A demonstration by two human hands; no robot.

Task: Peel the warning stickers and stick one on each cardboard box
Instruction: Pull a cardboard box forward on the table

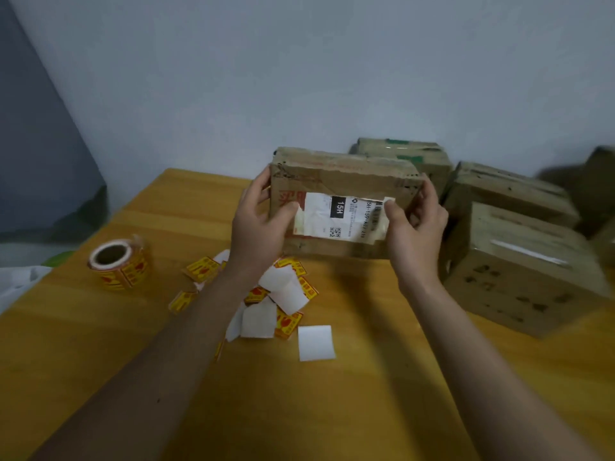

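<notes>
Far out past the left hand (258,224) a roll of warning stickers (118,263) stands on the wooden surface (366,410). Under and between both forearms there's a messy pile of loose yellow stickers (201,269) and white backing papers (316,342). The left hand grips the left edge of a cardboard box (342,181), thumb on the front over the shipping label (339,216). The right hand (414,227) holds the right edge the same way, thumb on the label's corner. The box looks lifted and tilted toward the camera.

If it were me, I'd set it down flat before peeling anything, and put the sticker on bare cardboard, not over that wrinkly label.

Right of the right hand more boxes (519,264) are stacked, pretty blurry. I can't tell whether any carry a sticker yet, and the held box's back face is hidden. The sticker print is unreadable too.
</notes>
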